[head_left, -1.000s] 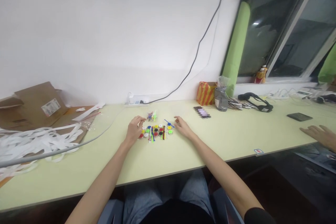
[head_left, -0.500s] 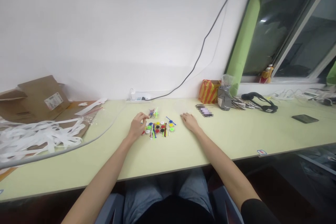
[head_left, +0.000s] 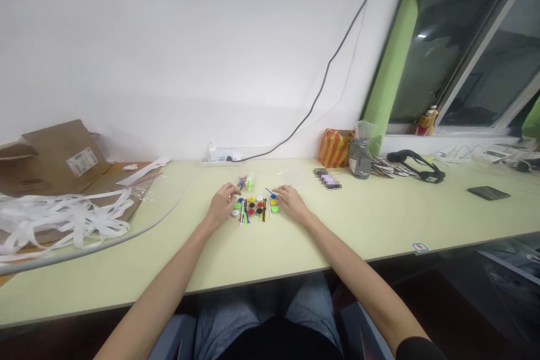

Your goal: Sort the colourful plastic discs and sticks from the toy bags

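Note:
Small round coloured discs (head_left: 252, 211) stand in rows on the pale table, in red, black, white, yellow, green and blue. Thin coloured plastic sticks (head_left: 246, 212) lie in a bundle across the rows, and a second stick bundle (head_left: 264, 210) lies further right. My left hand (head_left: 221, 203) rests at the left end of the rows, fingers bent but apart, holding nothing that I can see. My right hand (head_left: 292, 203) is open at the right end, its fingertips at a blue stick (head_left: 269, 192) by a blue disc. Behind the rows sits a small clump of coloured pieces (head_left: 245, 182).
A power strip (head_left: 223, 155) with a dark cable stands against the wall. White strips (head_left: 76, 216) and a cardboard box (head_left: 63, 152) occupy the left. To the right are a phone (head_left: 328, 179), a striped bag (head_left: 334, 147), a grey bag (head_left: 360, 158) and a black headset (head_left: 417, 166).
My right hand has moved left, from the bare tabletop to the blue stick at the right end of the rows. My left hand stays nearly in place.

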Demonstrator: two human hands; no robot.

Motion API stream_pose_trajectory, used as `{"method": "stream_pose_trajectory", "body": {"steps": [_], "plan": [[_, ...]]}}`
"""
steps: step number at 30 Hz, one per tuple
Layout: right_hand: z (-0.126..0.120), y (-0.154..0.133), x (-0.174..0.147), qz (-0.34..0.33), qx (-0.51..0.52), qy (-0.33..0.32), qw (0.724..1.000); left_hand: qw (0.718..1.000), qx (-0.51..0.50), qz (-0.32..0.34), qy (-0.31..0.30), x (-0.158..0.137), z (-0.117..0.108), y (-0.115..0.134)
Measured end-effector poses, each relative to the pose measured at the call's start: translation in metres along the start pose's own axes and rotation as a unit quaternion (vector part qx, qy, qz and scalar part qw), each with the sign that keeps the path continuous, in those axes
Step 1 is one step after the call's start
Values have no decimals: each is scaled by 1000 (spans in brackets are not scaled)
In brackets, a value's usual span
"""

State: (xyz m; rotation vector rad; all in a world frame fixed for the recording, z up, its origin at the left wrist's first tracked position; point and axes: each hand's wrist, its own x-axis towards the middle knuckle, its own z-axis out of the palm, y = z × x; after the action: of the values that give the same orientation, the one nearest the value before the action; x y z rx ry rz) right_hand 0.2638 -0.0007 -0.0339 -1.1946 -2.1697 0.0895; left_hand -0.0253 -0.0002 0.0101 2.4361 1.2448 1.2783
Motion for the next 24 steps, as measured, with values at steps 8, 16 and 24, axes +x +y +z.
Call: {"method": "stream_pose_trajectory", "body": {"steps": [8, 16, 24], "plan": [[4, 0, 0, 1, 3, -35, 999, 1000, -8, 11, -15, 0, 1, 2], [-1, 2, 0, 38, 22, -27, 999, 1000, -7, 6, -26, 0, 1, 3], [0, 2, -1, 38, -8, -32, 999, 999, -9, 7, -31, 1, 1, 5]]}}
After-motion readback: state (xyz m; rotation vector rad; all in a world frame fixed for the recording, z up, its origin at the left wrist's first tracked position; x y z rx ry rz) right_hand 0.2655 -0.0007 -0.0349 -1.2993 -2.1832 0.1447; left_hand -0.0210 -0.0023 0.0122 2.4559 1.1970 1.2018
